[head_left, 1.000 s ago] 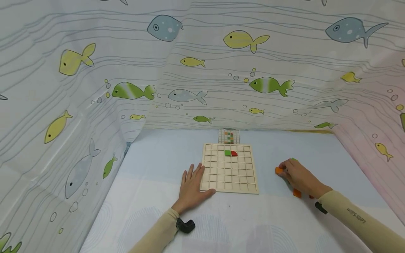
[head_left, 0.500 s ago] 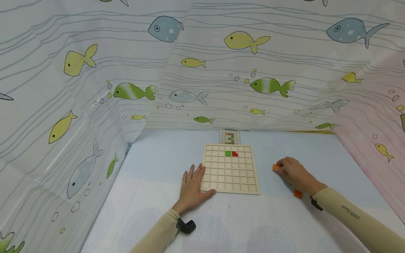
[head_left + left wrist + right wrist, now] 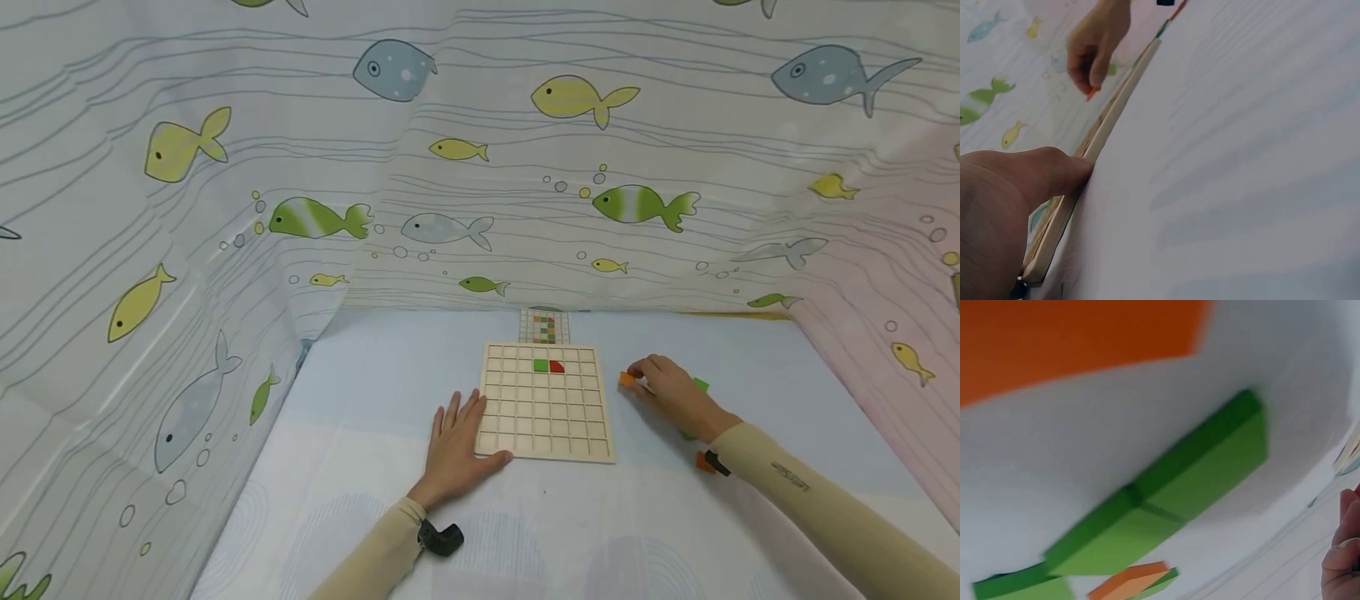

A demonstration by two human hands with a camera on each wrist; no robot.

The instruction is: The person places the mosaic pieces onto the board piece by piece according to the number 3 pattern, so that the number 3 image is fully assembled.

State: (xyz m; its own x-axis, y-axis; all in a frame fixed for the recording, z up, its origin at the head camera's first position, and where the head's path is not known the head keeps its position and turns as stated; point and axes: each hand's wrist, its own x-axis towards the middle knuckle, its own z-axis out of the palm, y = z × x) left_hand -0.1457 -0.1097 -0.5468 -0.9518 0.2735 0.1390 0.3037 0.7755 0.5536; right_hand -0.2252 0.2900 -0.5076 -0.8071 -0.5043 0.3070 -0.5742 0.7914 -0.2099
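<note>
Sheeting (image 3: 510, 183) printed with blue, green and yellow fish, bubbles and thin wavy lines is enclosing the worktop (image 3: 375, 375) on the left, far and right sides, its right-hand part showing a pinkish tint. The worktop is shading from pale blue at the back to white nearer the front, where faint striped circles are showing. A wooden board (image 3: 540, 408) with a square grid is lying flat near the middle, and a small printed card (image 3: 527, 327) is sitting at its far edge. A green square (image 3: 541, 365) and a red piece (image 3: 557, 367) with one rounded corner are occupying neighbouring cells in the second row from that edge. The left hand (image 3: 453, 454) is resting at the board's near left corner, its fingers lying straight and spread, its thumb touching the near edge. The right hand (image 3: 671, 392) is pinching an orange piece (image 3: 627, 379) in its fingers, just beside the board's right side. Green pieces (image 3: 701, 385) are lying around that hand, and a darker orange piece (image 3: 705, 462) is showing beside the right sleeve (image 3: 817, 492).
</note>
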